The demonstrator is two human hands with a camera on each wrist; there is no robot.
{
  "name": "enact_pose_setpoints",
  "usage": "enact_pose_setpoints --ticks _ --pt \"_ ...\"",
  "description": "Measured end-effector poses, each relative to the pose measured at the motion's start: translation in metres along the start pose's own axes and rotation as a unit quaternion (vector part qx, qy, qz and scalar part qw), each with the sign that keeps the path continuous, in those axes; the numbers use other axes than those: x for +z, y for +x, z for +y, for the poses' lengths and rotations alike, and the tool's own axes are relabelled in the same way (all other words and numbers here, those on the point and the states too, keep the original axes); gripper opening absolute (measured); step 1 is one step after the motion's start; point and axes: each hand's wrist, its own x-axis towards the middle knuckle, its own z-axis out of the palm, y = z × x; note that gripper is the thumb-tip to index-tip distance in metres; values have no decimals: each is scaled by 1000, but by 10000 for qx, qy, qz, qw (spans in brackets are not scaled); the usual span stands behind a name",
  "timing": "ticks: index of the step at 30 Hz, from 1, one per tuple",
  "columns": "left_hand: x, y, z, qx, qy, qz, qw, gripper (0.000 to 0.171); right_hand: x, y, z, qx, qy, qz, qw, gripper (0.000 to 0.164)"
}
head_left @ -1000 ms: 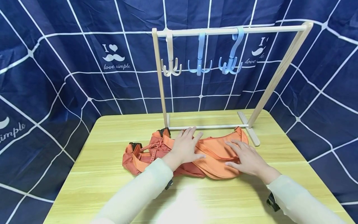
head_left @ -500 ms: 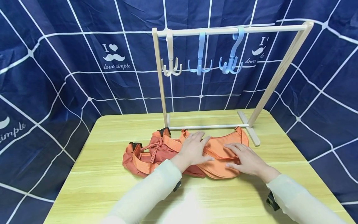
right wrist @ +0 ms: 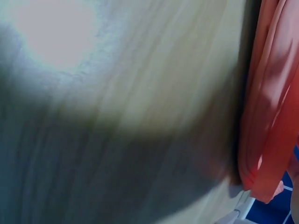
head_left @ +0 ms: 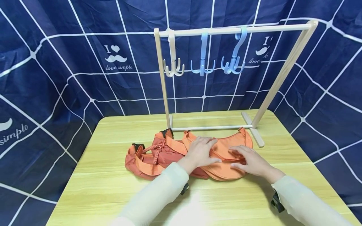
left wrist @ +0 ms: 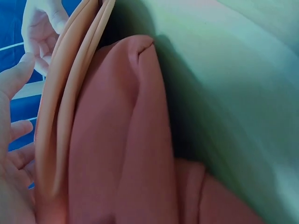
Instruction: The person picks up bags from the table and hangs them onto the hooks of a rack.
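On the wooden table lie two soft bags close together. The orange bag is on the right, with a zip and a strap across it. A rust-red bag with orange straps, black buckles and a braided cord lies on the left, partly under the orange one. My left hand rests over the orange bag's left part, fingers loosely bent and thumb apart. My right hand is at the bag's right side, its thumb and fingers apart, with the strap showing in the gap between them.
Behind the bags stands a wooden rack with a low crossbar. From its top rail hang a cream multi-hook hanger and two blue ones, one at the middle and one further right. A navy checked curtain surrounds the table.
My left hand has slid right across the bags, from the rust-red bag's edge onto the orange bag. My right hand has stayed nearly in place, and the bags lie much as before.
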Motion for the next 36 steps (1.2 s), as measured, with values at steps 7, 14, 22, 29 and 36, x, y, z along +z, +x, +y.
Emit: enact_pose_setpoints --ticks 7,14,22,29,36 --pt "10 4 5 68 -294 11 9995 77 8 -4 10 -28 299 214 9993 54" --pt "12 5 9 156 -592 71 9981 61 19 -5 17 -313 451 578 9968 42" --pt "15 7 11 272 -722 518 9957 49 19 -2 18 -358 857 800 9925 36" --pt "16 6 13 142 -1249 927 9877 42 9 1 16 -102 1191 743 9900 30" --pt "13 6 16 -5 -1802 1280 9753 38 -2 6 10 33 1387 772 9873 32"
